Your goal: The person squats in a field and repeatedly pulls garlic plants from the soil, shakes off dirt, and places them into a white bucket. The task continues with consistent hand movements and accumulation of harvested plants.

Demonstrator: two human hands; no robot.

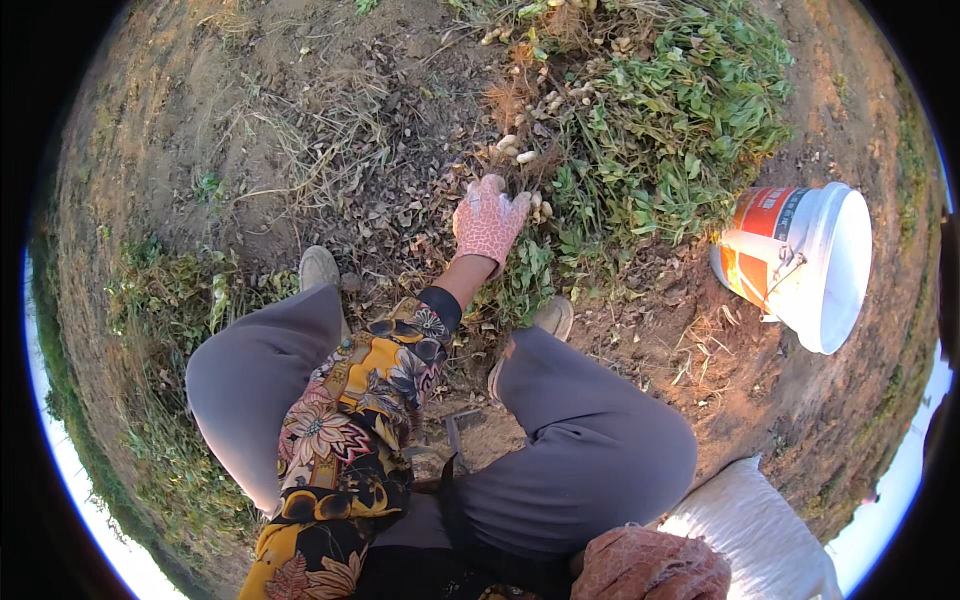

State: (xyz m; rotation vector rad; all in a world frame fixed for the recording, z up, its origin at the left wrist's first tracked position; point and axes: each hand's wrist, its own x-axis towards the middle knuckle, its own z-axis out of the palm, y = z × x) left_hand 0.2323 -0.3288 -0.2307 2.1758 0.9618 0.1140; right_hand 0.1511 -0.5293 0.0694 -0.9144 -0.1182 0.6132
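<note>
My left hand (489,219), in a pink patterned glove, reaches down to the near edge of a heap of pulled peanut plants (675,135). Its thumb lies beside a few pale peanut pods (540,205), and more peanut pods (516,148) lie just beyond the fingers. The fingertips point down among roots and dry leaves, so any grip there is hidden. At the bottom edge, near my right thigh, is my right hand (651,564) in a similar worn glove. Only the back of that glove shows; its fingers are out of sight.
A white plastic bucket (780,259) with a wire handle and printed label leans to the right of the plants. A white woven sack (757,529) lies by my right knee. Dry stalks (330,150) litter the soil ahead. Leafy plants (180,300) are at left.
</note>
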